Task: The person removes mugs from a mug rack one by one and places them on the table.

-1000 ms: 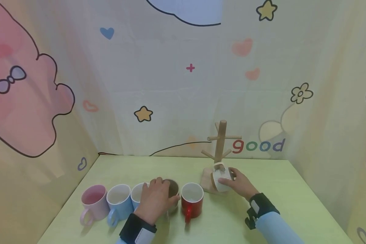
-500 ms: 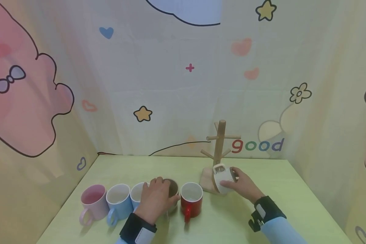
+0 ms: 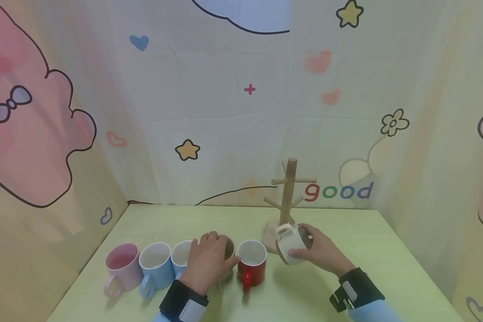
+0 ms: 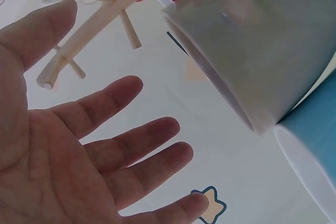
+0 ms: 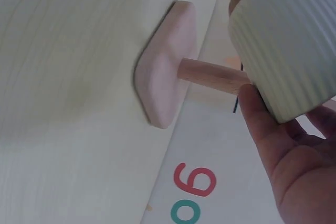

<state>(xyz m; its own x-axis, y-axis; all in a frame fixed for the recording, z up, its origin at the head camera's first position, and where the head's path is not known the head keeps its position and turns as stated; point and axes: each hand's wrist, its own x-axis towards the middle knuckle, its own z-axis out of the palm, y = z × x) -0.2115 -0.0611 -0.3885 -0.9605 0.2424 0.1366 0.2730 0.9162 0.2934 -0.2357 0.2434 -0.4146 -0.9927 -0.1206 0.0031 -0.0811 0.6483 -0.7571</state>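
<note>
My right hand grips a white ribbed mug between thumb and fingers. The mug is tilted, its tan base facing the lower left and its handle up, just in front of the wooden mug tree. The right wrist view shows the thumb pressed along the mug's ribbed side. Over a greyish mug hovers my left hand; in the left wrist view its fingers are spread and hold nothing. From the head view that hand partly hides the greyish mug and a blue mug.
A red mug stands right of the greyish one. Farther left in the row are another blue mug and a pink mug. A printed curtain hangs behind the pale green table.
My right hand has drawn the white mug down and toward me, and its handle is now apart from the tree's low peg. The left hand has barely moved.
</note>
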